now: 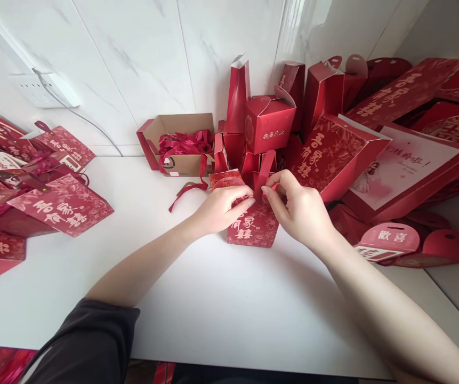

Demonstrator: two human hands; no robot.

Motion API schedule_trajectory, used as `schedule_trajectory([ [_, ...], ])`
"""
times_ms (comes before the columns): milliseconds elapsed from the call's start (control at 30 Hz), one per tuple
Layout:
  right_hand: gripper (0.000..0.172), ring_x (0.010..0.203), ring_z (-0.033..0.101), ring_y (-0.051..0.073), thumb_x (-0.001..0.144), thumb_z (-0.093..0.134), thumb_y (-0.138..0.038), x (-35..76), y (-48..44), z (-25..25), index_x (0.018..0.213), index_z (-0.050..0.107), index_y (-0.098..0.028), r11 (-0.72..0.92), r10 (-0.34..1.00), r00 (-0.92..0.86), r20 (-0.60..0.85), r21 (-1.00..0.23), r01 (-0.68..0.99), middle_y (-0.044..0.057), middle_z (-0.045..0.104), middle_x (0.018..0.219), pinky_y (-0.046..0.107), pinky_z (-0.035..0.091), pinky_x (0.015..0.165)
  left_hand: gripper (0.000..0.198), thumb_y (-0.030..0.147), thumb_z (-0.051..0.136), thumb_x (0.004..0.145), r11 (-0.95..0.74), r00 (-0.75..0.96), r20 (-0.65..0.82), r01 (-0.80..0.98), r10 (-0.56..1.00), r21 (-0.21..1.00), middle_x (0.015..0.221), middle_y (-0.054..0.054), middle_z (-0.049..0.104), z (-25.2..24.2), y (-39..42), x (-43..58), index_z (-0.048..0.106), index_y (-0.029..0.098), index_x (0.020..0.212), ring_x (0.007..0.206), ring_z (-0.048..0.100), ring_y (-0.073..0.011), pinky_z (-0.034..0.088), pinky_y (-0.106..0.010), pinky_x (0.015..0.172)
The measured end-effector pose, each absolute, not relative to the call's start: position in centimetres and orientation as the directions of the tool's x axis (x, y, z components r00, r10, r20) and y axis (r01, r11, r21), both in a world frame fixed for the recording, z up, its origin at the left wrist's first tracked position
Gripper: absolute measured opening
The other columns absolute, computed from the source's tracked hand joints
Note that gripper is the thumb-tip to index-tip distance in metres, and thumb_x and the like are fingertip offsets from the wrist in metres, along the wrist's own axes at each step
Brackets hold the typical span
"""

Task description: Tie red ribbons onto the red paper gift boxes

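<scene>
A red gift box [253,232] with gold characters stands on the white table in front of me, a red strap [268,164] rising from its top. My left hand [229,207] is at the box's upper left, fingers pinched together on something small and red that I cannot make out. My right hand [297,207] is closed at the upper right of the box, its thumb and index finger pinching at the base of the strap. Whether they grip the strap itself is hidden. A red floral card [226,178] shows just behind my left hand.
An open cardboard box [186,164] holds dark red ribbon [185,143], with one end trailing onto the table [197,320]. Red boxes [271,125] crowd the back and right. More decorated boxes [63,205] lie at left. A cable [81,116] hangs down the wall.
</scene>
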State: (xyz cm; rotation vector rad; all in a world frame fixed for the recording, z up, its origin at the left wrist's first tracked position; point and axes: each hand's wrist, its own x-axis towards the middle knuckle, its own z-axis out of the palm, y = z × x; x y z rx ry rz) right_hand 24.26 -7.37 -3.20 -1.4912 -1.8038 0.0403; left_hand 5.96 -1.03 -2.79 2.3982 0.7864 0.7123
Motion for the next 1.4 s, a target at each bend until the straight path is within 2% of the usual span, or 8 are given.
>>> schedule_trajectory([
  [233,0.017,0.056,0.049,0.011,0.094,0.056,-0.033,24.9,-8.1,-1.7,0.082,0.056,-0.02,0.371,0.884,-0.028,0.466,-0.664,0.649,-0.002,0.059,0.07,0.024,0.038,0.054,0.02,0.025,0.047,0.095,-0.679,0.665,0.323,0.384,0.673,0.626,0.078,0.001,0.064,-2.9,-1.2,6.0,0.061,0.018,0.083,0.072,0.056,-0.0127,0.039,-0.025,0.064],
  [367,0.012,0.067,0.06,0.014,0.093,0.055,-0.025,25.4,-8.7,-0.7,0.089,0.065,-0.021,0.392,0.916,-0.178,0.359,-0.708,0.588,0.0,0.066,0.08,0.026,0.046,0.061,0.021,0.026,0.048,0.095,-0.684,0.659,0.329,0.396,0.677,0.613,0.081,0.0,0.066,-3.0,-1.2,6.0,0.062,0.018,0.083,0.073,0.057,-0.0129,0.039,-0.024,0.063],
  [467,0.008,0.071,0.065,0.015,0.089,0.06,-0.019,25.4,-9.0,-0.7,0.095,0.06,-0.023,0.383,0.924,-0.212,0.319,-0.736,0.558,-0.002,0.069,0.082,0.026,0.051,0.066,0.021,0.026,0.048,0.095,-0.692,0.657,0.335,0.406,0.675,0.597,0.081,0.0,0.066,-3.1,-1.3,6.0,0.062,0.017,0.082,0.072,0.057,-0.0125,0.038,-0.023,0.062],
  [600,0.014,0.065,0.066,0.016,0.083,0.064,-0.016,25.1,-8.7,-1.4,0.085,0.053,-0.024,0.337,0.94,-0.178,0.29,-0.725,0.6,-0.003,0.069,0.073,0.027,0.052,0.062,0.022,0.026,0.047,0.096,-0.707,0.66,0.348,0.411,0.666,0.575,0.076,0.001,0.063,-3.1,-1.6,6.1,0.061,0.018,0.081,0.068,0.054,-0.0118,0.037,-0.024,0.06],
  [900,0.015,0.058,0.065,0.017,0.081,0.063,-0.014,24.8,-8.4,-1.8,0.08,0.052,-0.024,0.335,0.935,-0.145,0.324,-0.671,0.661,-0.004,0.068,0.066,0.028,0.05,0.056,0.025,0.027,0.045,0.096,-0.736,0.659,0.375,0.432,0.652,0.52,0.069,0.001,0.059,-3.4,-2.1,6.2,0.059,0.019,0.077,0.064,0.051,-0.0122,0.035,-0.025,0.058],
  [1167,0.019,0.054,0.058,0.014,0.079,0.066,-0.011,24.7,-8.4,-2.2,0.079,0.052,-0.023,0.333,0.933,-0.147,0.33,-0.631,0.701,-0.005,0.064,0.064,0.026,0.047,0.053,0.023,0.027,0.047,0.096,-0.742,0.653,0.38,0.459,0.655,0.488,0.067,0.003,0.057,-3.4,-2.4,6.3,0.059,0.019,0.078,0.06,0.049,-0.0111,0.034,-0.025,0.057],
  [1400,0.016,0.061,0.065,0.015,0.079,0.069,-0.015,24.5,-8.1,-2.6,0.084,0.055,-0.023,0.367,0.915,-0.134,0.38,-0.649,0.666,-0.003,0.067,0.07,0.026,0.051,0.057,0.023,0.025,0.046,0.096,-0.745,0.656,0.38,0.461,0.652,0.483,0.065,0.002,0.055,-3.4,-2.5,6.3,0.055,0.019,0.075,0.059,0.048,-0.0112,0.033,-0.025,0.056],
])
